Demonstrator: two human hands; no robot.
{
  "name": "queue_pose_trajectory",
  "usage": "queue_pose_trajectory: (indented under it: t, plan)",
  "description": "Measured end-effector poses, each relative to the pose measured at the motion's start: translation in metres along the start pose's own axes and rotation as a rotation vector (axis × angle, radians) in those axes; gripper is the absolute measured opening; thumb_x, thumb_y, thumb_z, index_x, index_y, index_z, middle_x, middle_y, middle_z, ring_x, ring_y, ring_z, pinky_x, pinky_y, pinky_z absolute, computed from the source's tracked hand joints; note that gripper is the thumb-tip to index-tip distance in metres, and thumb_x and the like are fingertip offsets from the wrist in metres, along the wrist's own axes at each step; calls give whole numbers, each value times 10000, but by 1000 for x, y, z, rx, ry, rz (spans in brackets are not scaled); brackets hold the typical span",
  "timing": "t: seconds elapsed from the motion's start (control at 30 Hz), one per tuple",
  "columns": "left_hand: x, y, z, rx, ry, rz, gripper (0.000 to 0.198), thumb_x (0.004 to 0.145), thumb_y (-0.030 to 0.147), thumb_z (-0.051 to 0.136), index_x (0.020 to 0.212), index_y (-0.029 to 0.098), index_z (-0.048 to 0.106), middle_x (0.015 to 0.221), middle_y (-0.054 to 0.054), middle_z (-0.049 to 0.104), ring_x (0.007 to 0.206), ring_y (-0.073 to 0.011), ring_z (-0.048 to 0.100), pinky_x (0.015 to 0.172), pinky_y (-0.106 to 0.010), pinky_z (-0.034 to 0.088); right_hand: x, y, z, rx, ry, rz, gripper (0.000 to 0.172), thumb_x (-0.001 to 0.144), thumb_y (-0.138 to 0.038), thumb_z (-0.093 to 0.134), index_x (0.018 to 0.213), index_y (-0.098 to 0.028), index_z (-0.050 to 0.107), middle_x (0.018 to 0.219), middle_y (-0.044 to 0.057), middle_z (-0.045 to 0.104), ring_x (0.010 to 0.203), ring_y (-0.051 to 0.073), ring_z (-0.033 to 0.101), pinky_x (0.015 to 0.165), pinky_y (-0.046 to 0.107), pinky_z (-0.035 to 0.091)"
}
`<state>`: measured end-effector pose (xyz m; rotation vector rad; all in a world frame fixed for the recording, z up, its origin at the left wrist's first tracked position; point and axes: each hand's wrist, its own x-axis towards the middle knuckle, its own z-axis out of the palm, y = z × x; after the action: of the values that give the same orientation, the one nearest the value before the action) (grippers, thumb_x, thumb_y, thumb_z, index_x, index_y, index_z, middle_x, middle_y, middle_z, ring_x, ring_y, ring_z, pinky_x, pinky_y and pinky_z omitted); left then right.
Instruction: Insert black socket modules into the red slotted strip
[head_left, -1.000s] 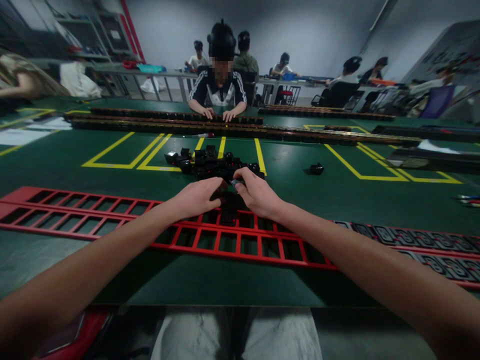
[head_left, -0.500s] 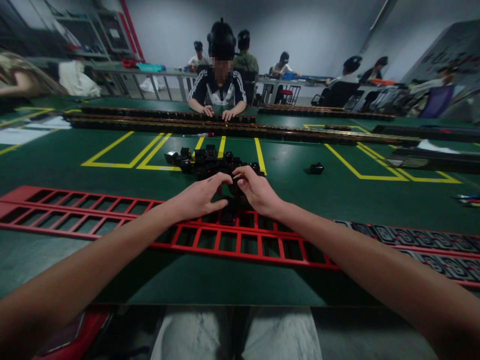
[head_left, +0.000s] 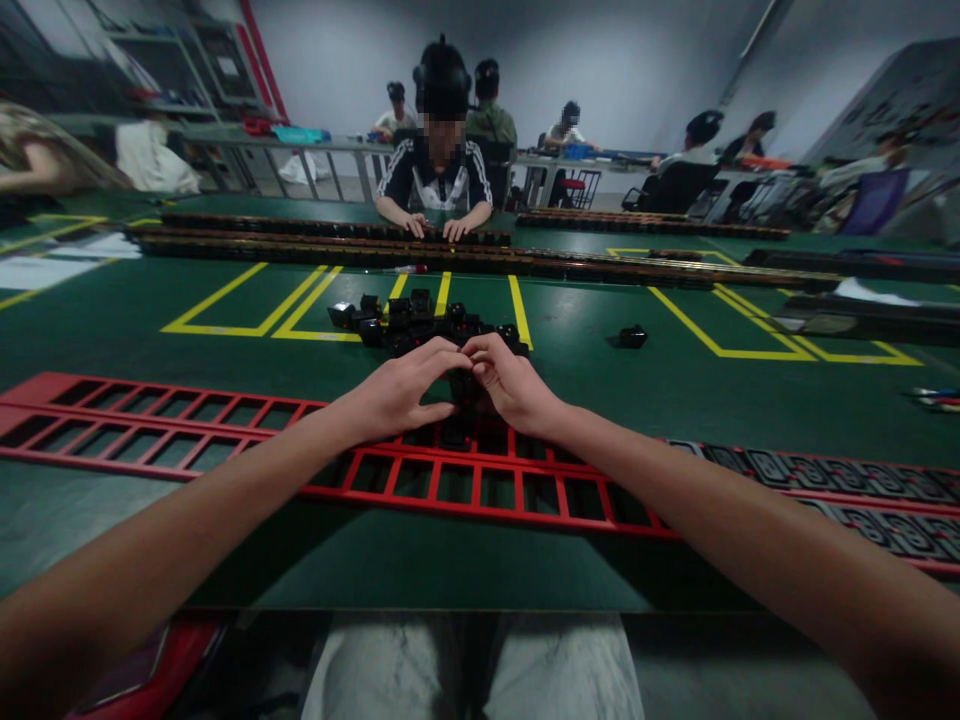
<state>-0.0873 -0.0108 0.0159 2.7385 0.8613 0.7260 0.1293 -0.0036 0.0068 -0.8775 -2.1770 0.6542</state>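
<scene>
My left hand (head_left: 409,390) and my right hand (head_left: 517,388) meet at the fingertips above the red slotted frame (head_left: 431,455). Between them is a small black plastic part (head_left: 463,392), mostly in shadow and partly covered by the fingers. The fingers of my right hand are curled in against this part. On my left hand the thumb stands apart from the fingers, which reach over the part to the right fingertips. Another black piece (head_left: 454,436) sits in the frame below. Just beyond my hands lies a pile of black plastic parts (head_left: 401,315).
One loose black part (head_left: 632,337) lies to the right. Grey and black pieces (head_left: 832,480) fill the frame's right end. Long dark rails (head_left: 600,262) cross the green table (head_left: 570,580), which has yellow tape outlines. A co-worker (head_left: 435,180) sits opposite, hands on a rail.
My left fingers have moved up and rightward, so their tips now meet the right fingertips over the black part. My right hand has barely moved.
</scene>
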Motion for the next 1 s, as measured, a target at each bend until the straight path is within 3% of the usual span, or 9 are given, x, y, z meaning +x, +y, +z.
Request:
queue_pose_trajectory:
  t: [0.17, 0.4, 0.7, 1.0]
  plan:
    - [0, 1, 0, 62, 3, 22, 475, 843, 177, 614, 1287, 232, 455, 1334, -88, 467, 1219, -242, 530, 992, -384, 508, 2, 4, 2, 46, 50, -41, 189, 996, -267, 353, 1149, -221, 454, 1111, 68, 633, 1035, 185, 628, 891, 360, 491]
    - [0, 3, -1, 96, 18, 43, 404, 843, 140, 573, 1231, 227, 501, 1278, -77, 496, 1184, -219, 551, 983, -340, 509, 0, 1, 1, 67, 13, -3, 206, 997, -246, 323, 1158, -223, 450, 1127, 63, 637, 1051, 176, 629, 890, 352, 503]
    - [-1, 8, -1, 116, -19, 35, 372, 814, 219, 551, 1178, 159, 502, 1167, -108, 563, 1077, -246, 582, 923, -373, 515, -3, 5, -1, -228, -48, -70, 311, 981, -218, 344, 1275, -196, 442, 1175, 114, 663, 1005, 234, 653, 849, 393, 513]
    - [-2, 9, -10, 0, -117, 132, 405, 734, 236, 482, 1132, 163, 502, 1118, -108, 598, 1019, -253, 581, 904, -388, 493, -2, 2, -1, -304, -97, -68, 319, 963, -173, 383, 1266, -197, 481, 1118, 107, 683, 947, 229, 667, 816, 361, 510]
